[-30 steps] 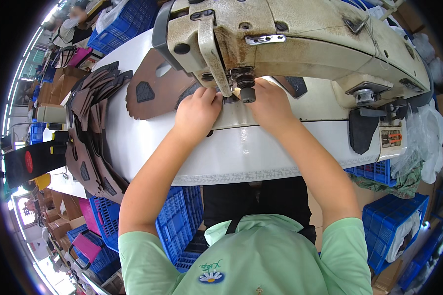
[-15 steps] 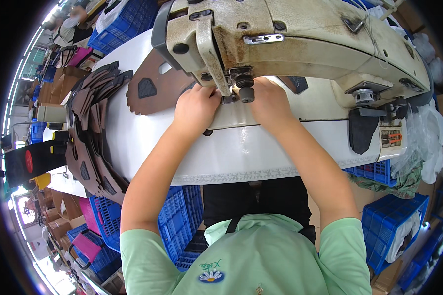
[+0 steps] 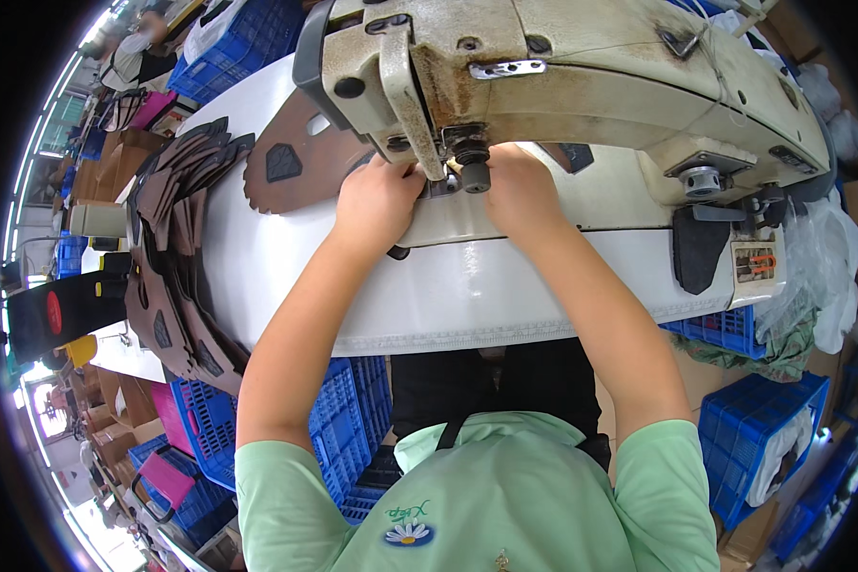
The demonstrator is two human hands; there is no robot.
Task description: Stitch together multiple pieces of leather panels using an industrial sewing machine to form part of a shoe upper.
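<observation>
A brown leather piece point(image 3: 305, 179) with dark patches, a slot and a scalloped edge lies under the head of a beige, rust-stained sewing machine point(image 3: 582, 105). My left hand point(image 3: 376, 204) is closed on its near edge, fingers bent, just left of the presser foot point(image 3: 439, 188). On the other side of the needle area my right hand point(image 3: 524, 194) is curled, its fingertips partly hidden behind the machine's head. More brown leather with a dark patch point(image 3: 574, 156) shows beyond that hand. The needle itself is hard to make out.
Stacked brown leather pieces point(image 3: 172, 205) hang over the table's left end. A dark cut piece point(image 3: 700, 250) lies at the right of the white table point(image 3: 448, 315). Blue crates point(image 3: 761, 443) stand below and around. Another person point(image 3: 135, 57) is at the far left.
The leather's scalloped left end has shifted slightly away from me. Both hands stay close to the presser foot, the left a little farther forward. The whole view has moved slightly.
</observation>
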